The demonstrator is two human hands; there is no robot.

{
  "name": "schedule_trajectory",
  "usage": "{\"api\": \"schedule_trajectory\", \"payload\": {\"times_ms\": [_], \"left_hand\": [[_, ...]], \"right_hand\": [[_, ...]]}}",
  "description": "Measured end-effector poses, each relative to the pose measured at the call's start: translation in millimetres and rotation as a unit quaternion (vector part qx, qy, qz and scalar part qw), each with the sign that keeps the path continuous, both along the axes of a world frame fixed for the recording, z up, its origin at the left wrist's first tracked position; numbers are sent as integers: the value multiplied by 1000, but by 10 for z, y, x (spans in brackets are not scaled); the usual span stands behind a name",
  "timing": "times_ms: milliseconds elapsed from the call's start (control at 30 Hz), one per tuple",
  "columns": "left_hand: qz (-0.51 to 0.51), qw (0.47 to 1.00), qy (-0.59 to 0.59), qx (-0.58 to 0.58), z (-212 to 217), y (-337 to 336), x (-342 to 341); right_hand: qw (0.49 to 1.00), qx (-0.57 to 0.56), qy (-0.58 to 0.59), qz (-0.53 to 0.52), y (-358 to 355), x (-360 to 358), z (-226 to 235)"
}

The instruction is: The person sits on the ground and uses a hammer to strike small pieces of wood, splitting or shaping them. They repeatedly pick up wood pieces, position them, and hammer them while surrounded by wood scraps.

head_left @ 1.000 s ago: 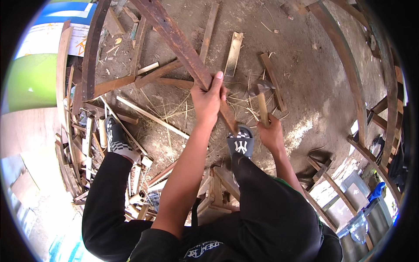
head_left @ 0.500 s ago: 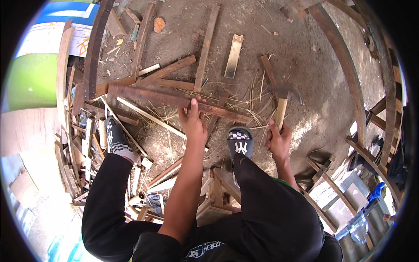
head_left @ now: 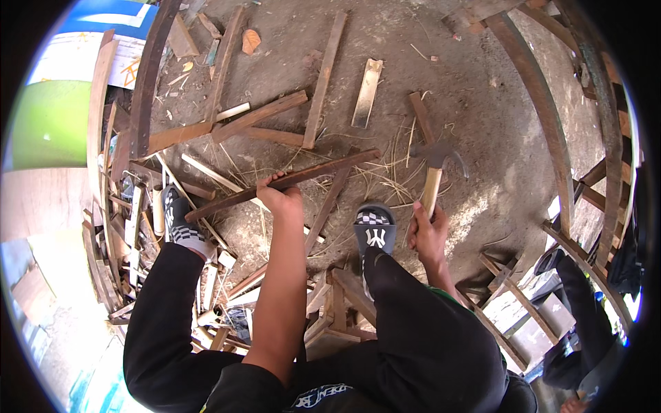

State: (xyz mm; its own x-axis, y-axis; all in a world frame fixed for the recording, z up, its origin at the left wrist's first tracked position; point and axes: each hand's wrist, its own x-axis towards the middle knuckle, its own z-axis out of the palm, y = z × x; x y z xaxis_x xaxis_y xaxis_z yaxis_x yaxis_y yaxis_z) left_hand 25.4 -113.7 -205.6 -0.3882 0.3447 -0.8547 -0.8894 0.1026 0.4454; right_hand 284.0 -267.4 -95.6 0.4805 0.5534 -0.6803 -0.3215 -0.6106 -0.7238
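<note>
A dark brown wooden strip (head_left: 323, 166) lies across my left hand (head_left: 284, 198), whose fingers are wrapped round it left of its middle. The strip slants, its left end close to my left foot and its right end farther away, raised over the ground litter. In my right hand (head_left: 428, 233) is a claw hammer (head_left: 432, 187), gripped low on its pale wooden handle. The dark hammer head points away from me and stays apart from the strip. Below the strip, another narrow wooden piece (head_left: 329, 199) rests on the dirt.
Several loose wood pieces (head_left: 261, 115) and dry straw (head_left: 385, 175) litter the dirt. Scrap wood is heaped round my left foot (head_left: 180, 217); my right foot (head_left: 375, 227) stands between my hands. Curved wooden beams (head_left: 540, 103) rise at right. A person's dark-clad leg (head_left: 585, 310) shows at lower right.
My left hand has turned the strip: its left end swung nearer, its right end farther away. The hammer shifted slightly left and nearer. Another person's leg came into view at lower right.
</note>
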Motion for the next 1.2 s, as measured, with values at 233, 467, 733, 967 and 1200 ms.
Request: {"api": "schedule_trajectory", "payload": {"times_ms": [233, 467, 733, 967, 1200], "left_hand": [[-167, 962, 177, -127, 21, -31, 161], [-371, 676, 599, -215, 109, -405, 143], [-756, 184, 604, 174, 130, -360, 371], [-724, 205, 610, 248, -24, -200, 284], [-766, 182, 589, 185, -22, 63, 347]], "right_hand": [[998, -23, 12, 64, -118, -152, -94], [998, -18, 16, 57, -65, -175, -56], [1000, -11, 13, 11, -42, -68, 61], [990, 88, -111, -23, -72, -42, 220], [990, 136, 28, 13, 260, 363, 379]]}}
